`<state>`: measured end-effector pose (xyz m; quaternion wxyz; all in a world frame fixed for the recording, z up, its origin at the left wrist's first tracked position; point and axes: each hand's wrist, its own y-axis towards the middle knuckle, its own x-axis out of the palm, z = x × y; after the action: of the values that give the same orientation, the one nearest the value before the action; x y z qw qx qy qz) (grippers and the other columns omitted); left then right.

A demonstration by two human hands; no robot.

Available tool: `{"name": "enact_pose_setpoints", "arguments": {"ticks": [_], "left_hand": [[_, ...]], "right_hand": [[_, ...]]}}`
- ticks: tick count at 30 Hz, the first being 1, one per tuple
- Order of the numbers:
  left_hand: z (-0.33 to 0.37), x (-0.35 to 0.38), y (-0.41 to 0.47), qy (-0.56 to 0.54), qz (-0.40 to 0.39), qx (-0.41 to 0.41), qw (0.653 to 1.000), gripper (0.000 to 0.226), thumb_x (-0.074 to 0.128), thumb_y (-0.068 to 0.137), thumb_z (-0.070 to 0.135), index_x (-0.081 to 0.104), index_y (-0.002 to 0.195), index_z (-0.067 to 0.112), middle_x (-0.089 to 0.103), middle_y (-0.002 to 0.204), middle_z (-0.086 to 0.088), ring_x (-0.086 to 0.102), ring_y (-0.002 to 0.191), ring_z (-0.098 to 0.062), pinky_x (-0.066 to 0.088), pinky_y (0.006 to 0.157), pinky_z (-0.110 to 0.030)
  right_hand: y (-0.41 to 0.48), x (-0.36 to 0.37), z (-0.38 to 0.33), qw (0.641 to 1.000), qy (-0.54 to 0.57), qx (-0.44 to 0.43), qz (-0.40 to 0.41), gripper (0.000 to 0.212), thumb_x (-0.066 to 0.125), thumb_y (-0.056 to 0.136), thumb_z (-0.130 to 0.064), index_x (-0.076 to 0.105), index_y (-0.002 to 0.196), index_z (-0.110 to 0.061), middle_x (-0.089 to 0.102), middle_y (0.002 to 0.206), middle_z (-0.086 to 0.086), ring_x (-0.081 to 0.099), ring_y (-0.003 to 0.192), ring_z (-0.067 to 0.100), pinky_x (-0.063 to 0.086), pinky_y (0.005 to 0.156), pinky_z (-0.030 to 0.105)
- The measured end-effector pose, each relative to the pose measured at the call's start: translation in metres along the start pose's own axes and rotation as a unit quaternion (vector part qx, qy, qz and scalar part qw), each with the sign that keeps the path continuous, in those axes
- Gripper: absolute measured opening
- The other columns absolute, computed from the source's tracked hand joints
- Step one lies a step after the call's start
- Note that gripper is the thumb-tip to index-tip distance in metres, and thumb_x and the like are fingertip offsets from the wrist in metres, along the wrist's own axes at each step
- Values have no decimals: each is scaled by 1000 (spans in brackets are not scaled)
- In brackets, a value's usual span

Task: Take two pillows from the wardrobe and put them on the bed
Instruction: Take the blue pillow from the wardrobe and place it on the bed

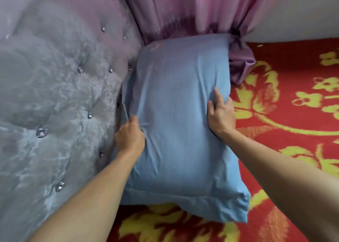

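While both bare arms reach forward from the bottom of the view, each hand grips one long side of the blue pillow [176,116]. The left hand [129,138] is curled closed, pinching a fold of the pillowcase at the pillow's left edge, right where that edge meets the headboard; the fingertips are buried in the cloth. The right hand [221,114] is more spread: its thumb lies flat on top of the pillow, pointing away, while the other fingers wrap around the right edge and press a dent into it.

The pillow lies on the bed [286,124], on a red cover with a yellow flower pattern, its length running away from the camera. Its left side touches the grey tufted headboard [55,94], which is studded with shiny buttons. Its far end reaches the pink-purple curtain [183,15], whose gathered lower end bunches on the bed just beside the pillow's far right corner. The near flap of the pillowcase hangs loose over the red cover. Only one pillow is visible.
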<state>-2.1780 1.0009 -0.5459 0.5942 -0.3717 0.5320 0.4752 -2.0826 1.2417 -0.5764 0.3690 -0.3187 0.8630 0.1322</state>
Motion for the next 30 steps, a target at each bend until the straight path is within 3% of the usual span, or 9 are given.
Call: {"name": "enact_pose_setpoints", "arguments": {"ticks": [2,4,6,11,19,23,26,28,30], "left_hand": [[-3,44,-4,5,-110,13,994,39,39,98,31,42,134,15,45,143,-17,46,128,-37,39,100,-55],[-3,88,-16,6,-150,2,989,53,27,100,40,15,149,25,14,160,-7,14,147,-28,17,114,-59],[-5,121,-20,16,-127,10,992,56,20,99,43,3,151,27,4,162,-4,3,148,-27,8,115,-62],[-5,149,-8,33,-108,29,993,58,16,98,44,0,151,24,4,162,-7,3,148,-30,6,113,-65],[-10,103,-45,70,-240,39,968,63,5,93,55,-15,148,28,-16,160,-6,-16,147,-27,-6,117,-58],[-21,65,-103,67,-318,60,944,67,14,94,59,-16,147,32,-20,159,-5,-18,146,-27,-4,118,-55],[-37,28,-150,55,-412,62,908,74,31,92,63,-8,149,36,-18,160,-3,-8,148,-30,9,117,-55],[-49,-1,-180,51,-454,45,888,71,38,91,61,10,150,33,3,162,-3,15,146,-32,21,115,-52],[-63,-31,-212,48,-449,37,892,62,42,90,57,32,144,28,32,152,-6,37,135,-31,34,108,-48]], "right_hand": [[-6,36,18,995,-85,-20,-56,55,41,96,-49,28,147,-35,15,156,23,22,138,45,29,109,53],[-17,66,37,984,-165,-41,-50,56,33,95,-55,24,148,-37,6,160,16,7,143,46,22,109,58],[-19,86,52,979,-197,-54,-18,58,27,95,-58,21,149,-38,7,161,15,6,143,47,20,108,60],[-11,107,65,972,-225,-64,10,61,21,93,-57,17,150,-34,10,160,17,9,143,47,19,108,65],[-71,66,77,958,-245,-78,-124,63,20,97,-55,3,152,-29,-2,162,10,-4,148,31,14,113,62],[-129,35,87,938,-269,-65,-206,64,18,97,-54,-2,152,-27,-8,162,7,-10,148,25,22,113,55],[-173,10,82,908,-308,-60,-278,68,27,98,-50,-5,152,-23,-10,162,6,-9,147,27,31,108,53],[-200,-6,76,878,-340,-67,-329,74,41,96,-40,-3,152,-19,-6,161,7,-1,147,31,37,104,53],[-223,-21,64,858,-362,-81,-354,71,49,92,-34,13,149,-14,13,158,10,18,142,33,40,99,50]]}}
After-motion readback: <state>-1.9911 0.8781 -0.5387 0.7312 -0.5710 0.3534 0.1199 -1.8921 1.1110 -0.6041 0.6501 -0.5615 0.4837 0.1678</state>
